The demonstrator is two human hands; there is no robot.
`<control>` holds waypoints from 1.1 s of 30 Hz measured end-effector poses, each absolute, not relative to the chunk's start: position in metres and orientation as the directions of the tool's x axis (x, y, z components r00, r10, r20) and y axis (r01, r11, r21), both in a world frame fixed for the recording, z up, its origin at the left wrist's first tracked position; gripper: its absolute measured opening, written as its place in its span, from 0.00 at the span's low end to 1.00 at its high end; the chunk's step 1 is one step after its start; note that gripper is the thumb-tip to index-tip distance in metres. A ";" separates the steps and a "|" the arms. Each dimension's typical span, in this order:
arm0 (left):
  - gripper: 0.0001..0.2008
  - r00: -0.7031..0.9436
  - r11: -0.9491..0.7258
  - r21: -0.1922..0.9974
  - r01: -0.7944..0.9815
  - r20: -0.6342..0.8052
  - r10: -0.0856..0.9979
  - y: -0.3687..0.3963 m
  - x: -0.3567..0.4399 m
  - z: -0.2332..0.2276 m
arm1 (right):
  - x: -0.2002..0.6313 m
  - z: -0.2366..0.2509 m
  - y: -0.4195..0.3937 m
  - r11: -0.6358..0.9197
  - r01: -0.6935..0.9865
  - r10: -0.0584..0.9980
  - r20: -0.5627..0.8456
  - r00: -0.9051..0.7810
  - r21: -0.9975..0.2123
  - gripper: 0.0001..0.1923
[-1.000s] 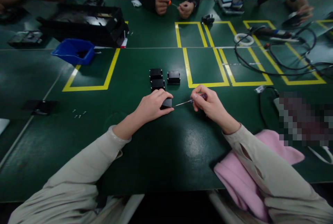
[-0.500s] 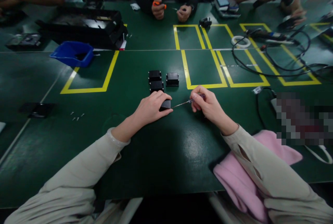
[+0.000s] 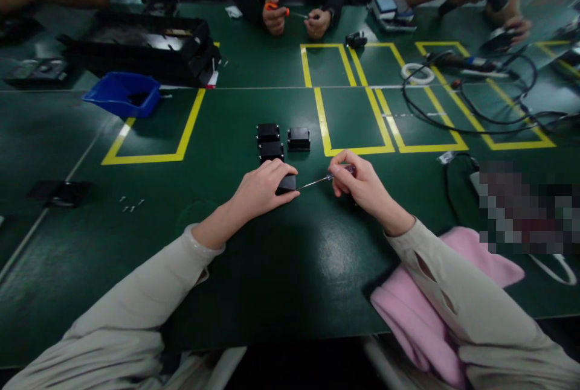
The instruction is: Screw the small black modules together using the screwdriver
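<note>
My left hand (image 3: 260,189) is closed around a small black box (image 3: 287,183), thumb on the near side and fingers over the far side. In my right hand (image 3: 356,179) is a screwdriver (image 3: 317,182) with a clear purplish handle, held nearly level. Its thin shaft points left, and the tip meets the right side of the box near its lower corner. Just beyond my left hand stand more black boxes of the same look: one (image 3: 271,151) close to my fingers, another (image 3: 267,131) behind it, and a third (image 3: 299,138) to the right, with small screws at their sides.
Several loose screws (image 3: 131,204) and a black part (image 3: 63,192) lie at left. Beyond are a blue bin (image 3: 124,94) and stacked black trays (image 3: 145,46). A pink cloth (image 3: 421,311) lies under my right forearm. Cables (image 3: 475,127) are at right. Across the table, a co-worker's hands (image 3: 276,19) hold an orange-handled tool.
The view has shifted very slightly. My hands, the box and the screwdriver keep nearly the same positions relative to one another.
</note>
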State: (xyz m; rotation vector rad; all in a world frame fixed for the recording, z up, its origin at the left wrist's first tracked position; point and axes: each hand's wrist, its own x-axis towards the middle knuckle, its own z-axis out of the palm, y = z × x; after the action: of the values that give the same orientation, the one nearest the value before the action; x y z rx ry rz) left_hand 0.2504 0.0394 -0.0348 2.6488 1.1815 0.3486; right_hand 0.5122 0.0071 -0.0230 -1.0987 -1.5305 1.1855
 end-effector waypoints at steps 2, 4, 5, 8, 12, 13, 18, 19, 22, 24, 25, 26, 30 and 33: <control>0.20 0.650 -0.654 0.292 0.698 0.127 0.750 0.040 0.250 -0.035 | 0.512 -0.023 0.007 0.162 0.152 0.969 0.128 -0.213 -0.975 0.24; 0.20 0.651 -0.657 0.289 0.697 0.129 0.748 0.040 0.250 -0.036 | 0.512 -0.024 0.007 0.161 0.135 0.967 0.129 -0.218 -0.978 0.24; 0.20 0.652 -0.658 0.288 0.696 0.131 0.747 0.040 0.249 -0.036 | 0.511 -0.025 0.008 0.157 0.109 0.967 0.130 -0.220 -0.982 0.23; 0.20 0.651 -0.658 0.288 0.696 0.134 0.747 0.040 0.249 -0.037 | 0.510 -0.026 0.008 0.158 0.042 0.965 0.145 -0.217 -0.987 0.21; 0.19 0.652 -0.659 0.294 0.692 0.136 0.746 0.039 0.250 -0.037 | 0.512 -0.025 0.007 0.157 0.070 0.968 0.139 -0.211 -0.985 0.19; 0.19 0.653 -0.660 0.297 0.690 0.138 0.745 0.039 0.250 -0.037 | 0.512 -0.025 0.007 0.158 0.107 0.966 0.132 -0.221 -0.982 0.19; 0.19 0.653 -0.662 0.296 0.689 0.145 0.744 0.040 0.250 -0.038 | 0.513 -0.026 0.008 0.156 0.104 0.967 0.131 -0.218 -0.982 0.20; 0.19 0.653 -0.662 0.294 0.689 0.144 0.744 0.040 0.250 -0.038 | 0.512 -0.026 0.008 0.151 0.075 0.968 0.132 -0.213 -0.986 0.19; 0.19 0.652 -0.660 0.295 0.691 0.140 0.745 0.040 0.249 -0.038 | 0.511 -0.026 0.008 0.133 0.041 0.970 0.122 -0.210 -0.990 0.20; 0.19 0.652 -0.659 0.296 0.691 0.137 0.746 0.040 0.249 -0.037 | 0.511 -0.025 0.008 0.132 0.077 0.972 0.113 -0.207 -0.988 0.20; 0.19 0.652 -0.659 0.296 0.691 0.137 0.745 0.040 0.249 -0.037 | 0.511 -0.024 0.008 0.132 0.101 0.972 0.109 -0.208 -0.986 0.21; 0.19 0.654 -0.660 0.296 0.690 0.136 0.744 0.040 0.249 -0.037 | 0.512 -0.023 0.008 0.134 0.126 0.972 0.106 -0.210 -0.983 0.21; 0.19 0.656 -0.664 0.298 0.686 0.141 0.741 0.040 0.249 -0.037 | 0.512 -0.023 0.008 0.138 0.122 0.969 0.108 -0.223 -0.983 0.19; 0.19 0.654 -0.663 0.298 0.687 0.144 0.742 0.040 0.249 -0.037 | 0.512 -0.023 0.008 0.141 0.068 0.967 0.122 -0.223 -0.988 0.17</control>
State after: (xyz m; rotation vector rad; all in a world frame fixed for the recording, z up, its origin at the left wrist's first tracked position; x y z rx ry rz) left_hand 0.2495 0.0400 -0.0371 2.6553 1.1638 0.3749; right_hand 0.5119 0.0075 -0.0229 -1.0574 -1.4927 1.2257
